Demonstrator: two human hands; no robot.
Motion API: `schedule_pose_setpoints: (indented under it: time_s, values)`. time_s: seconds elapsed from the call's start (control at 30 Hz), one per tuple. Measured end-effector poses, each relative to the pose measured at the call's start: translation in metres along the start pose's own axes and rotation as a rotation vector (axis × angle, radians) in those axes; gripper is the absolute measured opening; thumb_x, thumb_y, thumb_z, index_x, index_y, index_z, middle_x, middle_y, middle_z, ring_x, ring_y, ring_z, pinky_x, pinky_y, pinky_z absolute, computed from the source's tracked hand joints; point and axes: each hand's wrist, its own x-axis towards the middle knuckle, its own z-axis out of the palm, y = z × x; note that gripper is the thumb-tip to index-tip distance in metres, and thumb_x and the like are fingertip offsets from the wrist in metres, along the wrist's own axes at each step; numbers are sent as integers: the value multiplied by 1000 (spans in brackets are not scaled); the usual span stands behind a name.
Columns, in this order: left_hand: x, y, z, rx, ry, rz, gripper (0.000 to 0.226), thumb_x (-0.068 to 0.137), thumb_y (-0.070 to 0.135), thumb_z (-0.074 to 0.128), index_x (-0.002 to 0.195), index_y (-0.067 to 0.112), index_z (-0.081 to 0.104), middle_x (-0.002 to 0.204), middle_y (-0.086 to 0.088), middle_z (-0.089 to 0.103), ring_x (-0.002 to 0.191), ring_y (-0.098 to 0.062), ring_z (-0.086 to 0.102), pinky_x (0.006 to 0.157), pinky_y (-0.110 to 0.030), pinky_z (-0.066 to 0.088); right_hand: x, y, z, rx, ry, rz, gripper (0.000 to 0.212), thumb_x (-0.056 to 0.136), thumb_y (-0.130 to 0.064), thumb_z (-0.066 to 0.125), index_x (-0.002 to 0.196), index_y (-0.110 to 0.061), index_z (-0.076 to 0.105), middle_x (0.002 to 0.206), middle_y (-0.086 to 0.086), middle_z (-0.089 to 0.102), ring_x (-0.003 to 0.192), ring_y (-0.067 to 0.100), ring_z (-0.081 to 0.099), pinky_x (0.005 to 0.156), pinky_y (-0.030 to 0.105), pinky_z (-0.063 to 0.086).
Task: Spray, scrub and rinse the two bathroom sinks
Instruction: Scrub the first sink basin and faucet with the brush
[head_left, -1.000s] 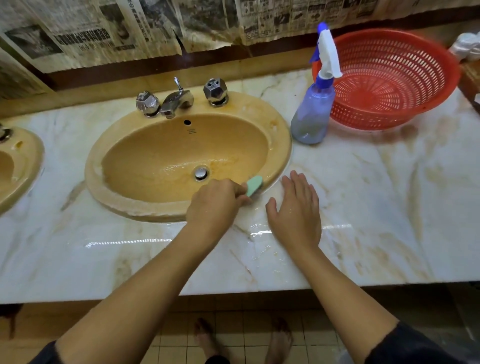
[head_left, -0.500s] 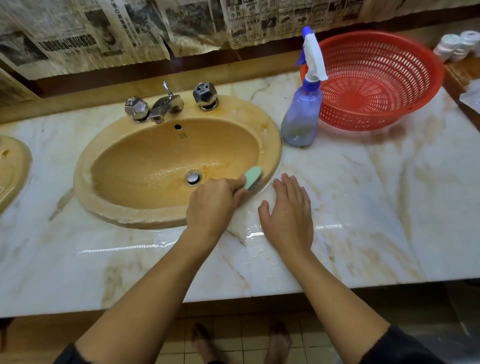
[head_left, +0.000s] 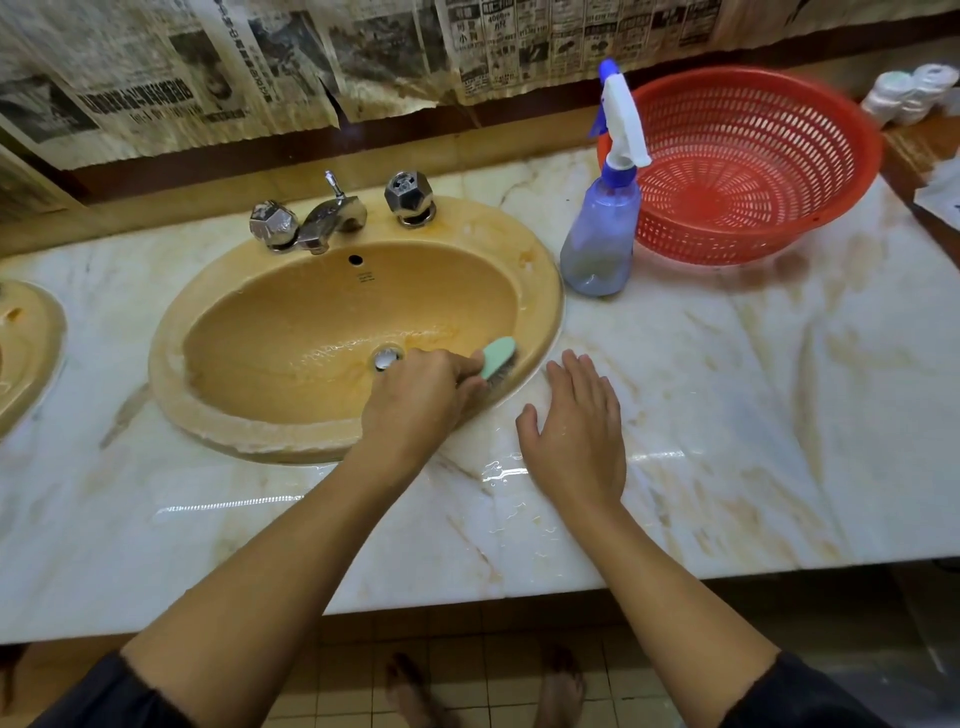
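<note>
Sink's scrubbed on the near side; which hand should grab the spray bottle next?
Right, probably. The right hand lies flat and free on the counter, on the same side as the spray bottle. The left hand grips the brush inside the sink.

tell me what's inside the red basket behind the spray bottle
The red basket looks empty: only its slotted walls and floor show. The spray bottle in front covers the basket's lower left part, so that part cannot be checked.

left hand (head_left: 421, 400) grips a green brush (head_left: 497, 357) against the sink (head_left: 540, 306) rim; right hand (head_left: 576, 431) lies flat on the counter (head_left: 753, 415) — spray bottle (head_left: 602, 234) beside red basket (head_left: 748, 161).
</note>
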Motion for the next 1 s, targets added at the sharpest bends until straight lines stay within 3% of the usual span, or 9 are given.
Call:
schedule_pose_setpoints:
  time_s: [0.1,0.2,0.37,0.47,0.67,0.77,0.9,1.0]
  values:
    - [9,-2,2,-53,15,-36,28,98,43,59,124,38,69,102,-10,73,98,-33,63,75,-34,45,0,0,0,-1,-4,-3,55,89,-31,49,140,-10,50,155,6,41,148,21,27,123,38,18]
    - [7,8,9,-73,-21,63,30,96,44,61,124,40,68,99,-10,74,94,-33,66,79,-37,51,0,0,0,-6,-5,1,56,89,-32,49,141,-11,49,155,6,40,149,20,27,124,37,16]
    - [25,7,3,-81,41,-56,25,97,38,60,117,32,73,101,-14,72,96,-36,62,73,-37,46,0,-1,0,4,9,12,55,88,-30,51,139,-10,51,154,6,42,148,20,29,123,36,16]
    - [21,16,7,-74,4,25,26,96,40,60,118,35,72,99,-13,72,94,-36,63,68,-34,42,0,-1,0,4,11,17,55,88,-30,52,140,-10,51,154,6,42,148,20,29,123,35,15]
    - [38,3,9,-134,27,-62,26,95,39,62,119,38,72,109,-8,73,98,-33,64,73,-33,45,0,-3,-1,9,13,20,55,88,-29,52,139,-9,52,154,6,43,147,20,30,123,36,17]
    - [29,11,10,-147,14,-13,29,94,41,61,122,40,70,108,-7,73,97,-32,64,69,-29,39,2,-3,-1,13,14,18,55,87,-29,52,139,-9,52,153,6,43,147,21,30,123,38,18]
    - [42,3,11,-157,39,-45,26,94,40,62,118,39,72,117,1,73,104,-29,64,78,-34,48,2,-3,-1,4,-2,27,56,88,-29,51,140,-10,50,155,6,41,148,20,28,123,38,18]
    - [45,13,11,-173,11,-9,26,93,42,61,115,38,73,111,0,74,99,-29,64,74,-32,46,2,-4,-1,14,0,30,56,88,-29,52,140,-10,50,155,5,41,148,19,29,123,38,18]
